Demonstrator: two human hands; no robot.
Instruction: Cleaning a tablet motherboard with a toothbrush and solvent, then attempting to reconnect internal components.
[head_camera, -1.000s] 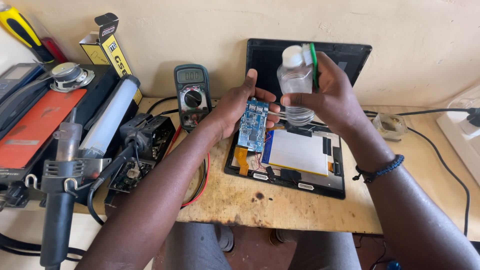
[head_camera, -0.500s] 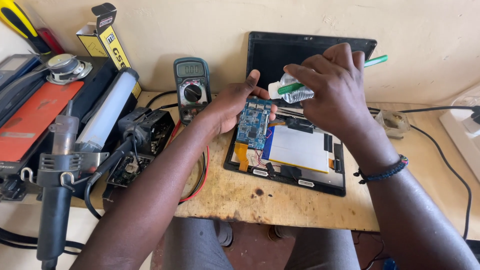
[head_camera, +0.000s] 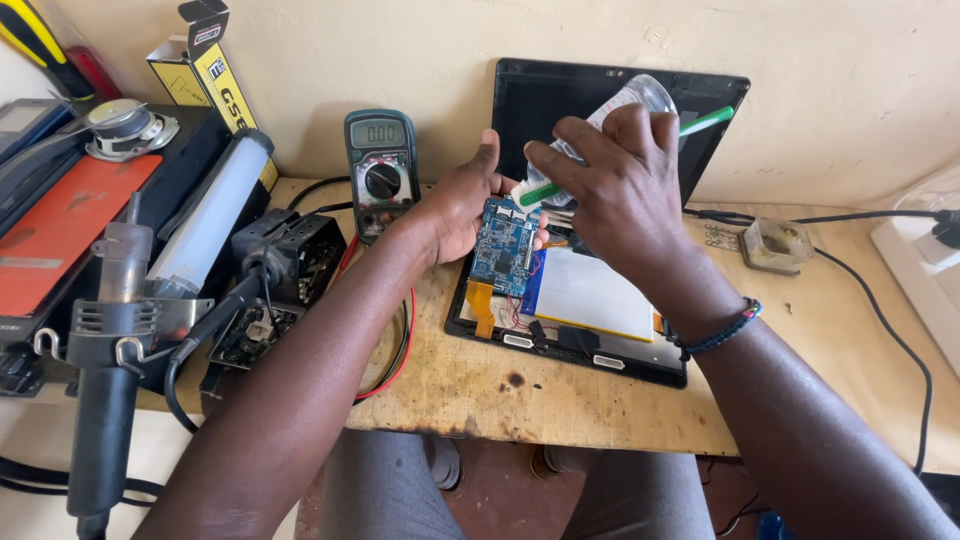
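We work on a crowded tabletop (head_camera: 600, 400): the opened tablet (head_camera: 590, 300) lies near its front edge, with tools packed at left and free room only at right. Our left hand (head_camera: 465, 205) grips the blue board (head_camera: 503, 245) above the tablet. Our right hand (head_camera: 625, 190) clutches a tilted clear bottle (head_camera: 625, 105), nozzle over the board; squeezing hard could flood the tablet below.

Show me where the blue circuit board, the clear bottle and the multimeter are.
blue circuit board (head_camera: 503, 245), head view, middle of its face.
clear bottle (head_camera: 640, 97), head view, upturned base end.
multimeter (head_camera: 381, 180), head view, round dial.
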